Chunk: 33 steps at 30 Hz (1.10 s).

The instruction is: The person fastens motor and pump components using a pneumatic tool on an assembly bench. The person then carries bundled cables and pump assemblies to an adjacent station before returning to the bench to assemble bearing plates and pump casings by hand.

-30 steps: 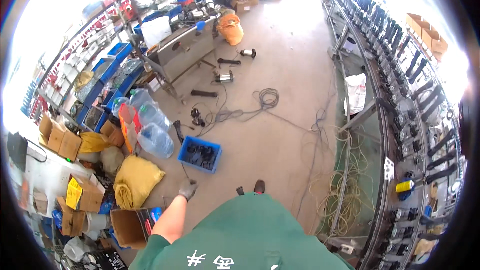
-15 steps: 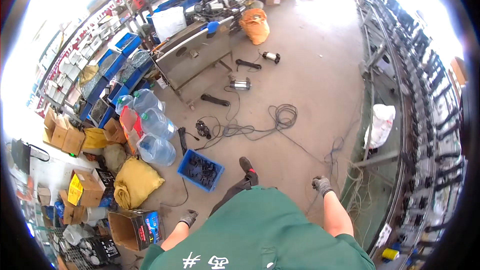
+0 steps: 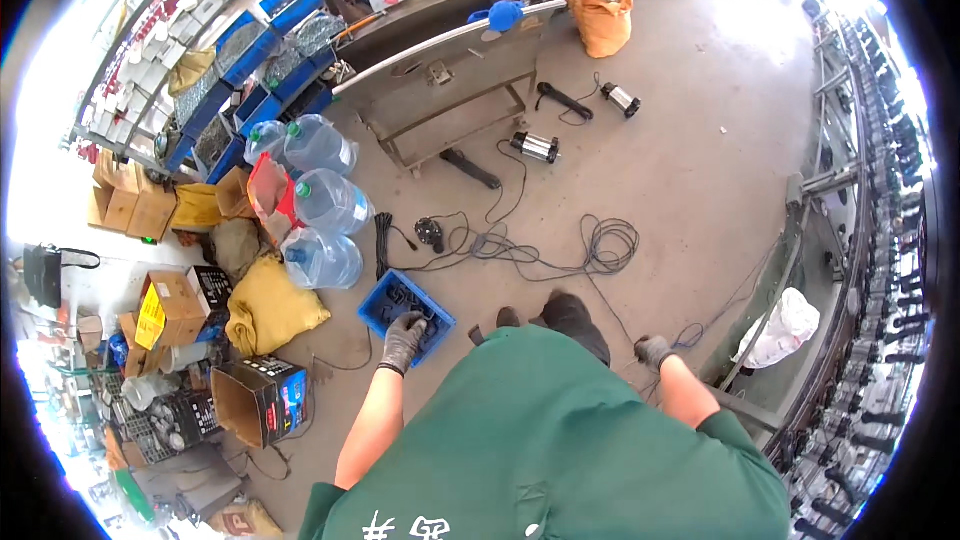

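My left hand (image 3: 403, 340), in a grey glove, reaches over the near side of a blue plastic bin (image 3: 372, 318). Dark small parts (image 3: 402, 296) fill the bin; whether the fingers hold any of them cannot be made out. Off to the right, my gloved right hand (image 3: 655, 351) is closed around a thin black cable (image 3: 608, 309). That cable runs back across the floor to a loose coil (image 3: 612, 245). A round black part (image 3: 429, 232) lies beside the tangled cable, beyond the bin.
Silver cylindrical motors (image 3: 536, 147) and bundled black cords lie farther ahead. A metal bench (image 3: 450, 90) stands behind them. Clear water jugs (image 3: 325, 258), a yellow sack (image 3: 275, 308) and cardboard boxes line the left. At right are a white bag (image 3: 785, 328) and a long rack.
My left hand has moved forward from beside my body to over the blue bin. My body has leaned and stepped ahead. The right hand remains closed on the cable, out to the right.
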Available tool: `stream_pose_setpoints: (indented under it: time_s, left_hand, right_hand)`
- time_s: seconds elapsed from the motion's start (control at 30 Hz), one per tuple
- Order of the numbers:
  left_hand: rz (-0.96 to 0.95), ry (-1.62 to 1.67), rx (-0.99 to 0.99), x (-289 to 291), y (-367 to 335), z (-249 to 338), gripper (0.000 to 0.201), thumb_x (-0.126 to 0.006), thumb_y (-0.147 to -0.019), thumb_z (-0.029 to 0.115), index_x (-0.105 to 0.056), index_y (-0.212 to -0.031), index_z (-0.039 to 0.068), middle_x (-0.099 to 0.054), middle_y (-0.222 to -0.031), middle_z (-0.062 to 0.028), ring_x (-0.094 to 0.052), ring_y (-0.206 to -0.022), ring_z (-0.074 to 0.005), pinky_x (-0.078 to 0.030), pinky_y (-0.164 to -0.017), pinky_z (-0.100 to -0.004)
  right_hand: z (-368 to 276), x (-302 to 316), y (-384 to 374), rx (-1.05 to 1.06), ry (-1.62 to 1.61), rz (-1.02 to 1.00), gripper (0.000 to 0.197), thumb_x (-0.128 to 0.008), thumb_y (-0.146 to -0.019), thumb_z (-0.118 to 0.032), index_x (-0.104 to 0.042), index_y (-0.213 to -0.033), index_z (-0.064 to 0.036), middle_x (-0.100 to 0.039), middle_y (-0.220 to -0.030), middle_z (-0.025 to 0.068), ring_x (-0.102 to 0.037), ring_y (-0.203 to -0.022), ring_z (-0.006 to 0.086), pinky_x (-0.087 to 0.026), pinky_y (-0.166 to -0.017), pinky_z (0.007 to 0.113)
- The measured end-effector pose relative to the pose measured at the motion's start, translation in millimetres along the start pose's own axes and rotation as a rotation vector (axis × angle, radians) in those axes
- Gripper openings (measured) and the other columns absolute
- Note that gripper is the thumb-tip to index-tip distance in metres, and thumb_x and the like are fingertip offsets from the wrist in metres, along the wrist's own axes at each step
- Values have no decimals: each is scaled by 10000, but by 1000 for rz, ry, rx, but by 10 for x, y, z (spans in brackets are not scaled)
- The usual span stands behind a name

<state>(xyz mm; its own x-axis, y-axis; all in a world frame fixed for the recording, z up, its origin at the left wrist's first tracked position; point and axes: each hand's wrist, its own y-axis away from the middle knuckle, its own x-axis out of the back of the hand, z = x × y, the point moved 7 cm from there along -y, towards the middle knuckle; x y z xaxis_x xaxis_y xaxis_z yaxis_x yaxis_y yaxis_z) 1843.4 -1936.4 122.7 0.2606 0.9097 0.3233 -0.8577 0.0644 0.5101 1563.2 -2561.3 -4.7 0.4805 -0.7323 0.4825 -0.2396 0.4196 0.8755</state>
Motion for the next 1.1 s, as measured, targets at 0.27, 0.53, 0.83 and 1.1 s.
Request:
stream_pose_setpoints:
  time_s: [0.27,0.53,0.83,1.1]
  left_hand:
    - [244,-158,-176,1,-1175,1471,285,-676,-879,11,-673,-1164,5,-721,-1042,-106,-676,-976,-208,-528,-925,-326]
    - [540,-588,-1006,-646,-3295,5059,318,-678,-916,140,-636,-1211,30,-632,-1161,-190,-599,-1103,-379,-465,-1012,-434]
    - [600,-824,-662,-863,-4679,5137,645,-422,-1019,564,-624,-1233,-10,-649,-1133,-232,-605,-1076,-414,-475,-929,-488]
    - [488,-611,-455,-758,-4801,4865,659,-391,-1048,559,-572,-1227,-49,-595,-1132,-171,-596,-1057,-296,-460,-975,-433]
  right_hand:
    - [-1994,1802,-999,309,-243,13,245,-612,-899,-232,-731,-986,-37,-743,-842,92,-699,-699,177,-560,-626,353]
    - [-3976,2591,-1776,643,586,-28,379,-525,-905,-313,-732,-1172,-143,-721,-1180,128,-686,-1117,315,-535,-931,426]
    - [-5186,2785,-3867,526,363,-133,349,-571,-906,-240,-713,-1186,-88,-711,-1182,189,-679,-1119,372,-546,-928,466]
    - [-5764,2917,-5728,311,51,237,304,-531,-964,-221,-710,-1168,-81,-703,-1207,159,-692,-1081,354,-574,-877,460]
